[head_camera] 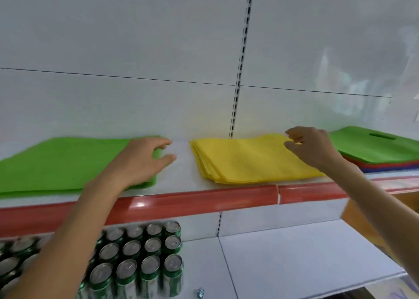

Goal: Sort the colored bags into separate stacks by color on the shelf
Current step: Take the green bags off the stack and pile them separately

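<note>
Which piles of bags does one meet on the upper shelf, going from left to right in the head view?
green stack → yellow stack → mixed pile with a green bag on top

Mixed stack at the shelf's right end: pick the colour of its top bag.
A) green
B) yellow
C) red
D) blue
A: the top bag of the mixed stack is green, and only red and blue edges show below it.
</note>
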`<state>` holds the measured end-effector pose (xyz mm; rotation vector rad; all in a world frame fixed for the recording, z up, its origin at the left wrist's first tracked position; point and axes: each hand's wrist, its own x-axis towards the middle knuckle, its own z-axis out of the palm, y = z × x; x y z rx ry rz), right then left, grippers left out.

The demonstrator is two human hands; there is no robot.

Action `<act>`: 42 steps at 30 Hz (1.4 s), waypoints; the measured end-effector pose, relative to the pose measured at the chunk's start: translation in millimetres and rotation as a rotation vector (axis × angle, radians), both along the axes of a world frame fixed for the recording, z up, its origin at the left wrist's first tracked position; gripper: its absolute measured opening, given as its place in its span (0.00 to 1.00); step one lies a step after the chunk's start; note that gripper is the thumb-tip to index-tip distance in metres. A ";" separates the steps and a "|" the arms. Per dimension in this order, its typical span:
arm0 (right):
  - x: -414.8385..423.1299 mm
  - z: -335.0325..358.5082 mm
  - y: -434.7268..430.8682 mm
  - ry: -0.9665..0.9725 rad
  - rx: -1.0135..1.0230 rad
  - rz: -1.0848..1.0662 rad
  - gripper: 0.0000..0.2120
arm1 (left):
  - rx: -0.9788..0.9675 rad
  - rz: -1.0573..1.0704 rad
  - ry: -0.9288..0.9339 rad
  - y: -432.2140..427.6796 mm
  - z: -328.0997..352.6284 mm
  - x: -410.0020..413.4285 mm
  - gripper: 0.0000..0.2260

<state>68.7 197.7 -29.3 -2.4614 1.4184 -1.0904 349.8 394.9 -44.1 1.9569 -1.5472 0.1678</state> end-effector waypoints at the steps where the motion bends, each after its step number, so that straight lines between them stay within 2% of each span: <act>1: -17.7 -2.7 -9.7 0.016 -0.015 0.005 0.14 | -0.001 -0.013 0.002 -10.9 -2.9 -18.6 0.20; 4: -63.0 -6.4 -32.2 0.050 -0.039 -0.005 0.09 | 0.011 -0.040 0.045 -38.5 -7.4 -68.0 0.21; 11: -137.4 9.7 -86.1 0.082 -0.048 -0.011 0.15 | 0.007 -0.102 0.108 -105.5 7.6 -147.7 0.20; 19: -226.5 11.8 -145.0 0.071 0.026 -0.117 0.15 | 0.057 -0.209 -0.051 -186.9 20.2 -237.2 0.21; 22: -257.8 10.5 -179.5 0.069 0.022 -0.131 0.12 | 0.055 -0.213 -0.089 -218.8 23.6 -272.0 0.20; 25: -287.3 15.5 -222.1 0.047 0.008 -0.116 0.09 | 0.060 -0.184 -0.074 -256.9 21.9 -308.6 0.21; 29: -323.8 26.5 -273.7 0.075 -0.014 -0.081 0.11 | 0.124 -0.169 0.001 -311.3 12.7 -350.8 0.21; 32: -346.0 26.5 -306.2 0.096 -0.011 -0.055 0.12 | 0.150 -0.072 -0.031 -342.8 2.4 -366.7 0.23; 37: -350.6 26.0 -349.9 0.189 0.095 -0.006 0.12 | 0.142 0.092 0.049 -377.0 -7.0 -374.9 0.24; 42: -346.6 17.2 -380.1 0.217 0.118 -0.003 0.17 | 0.391 0.163 -0.026 -392.0 -12.8 -386.0 0.30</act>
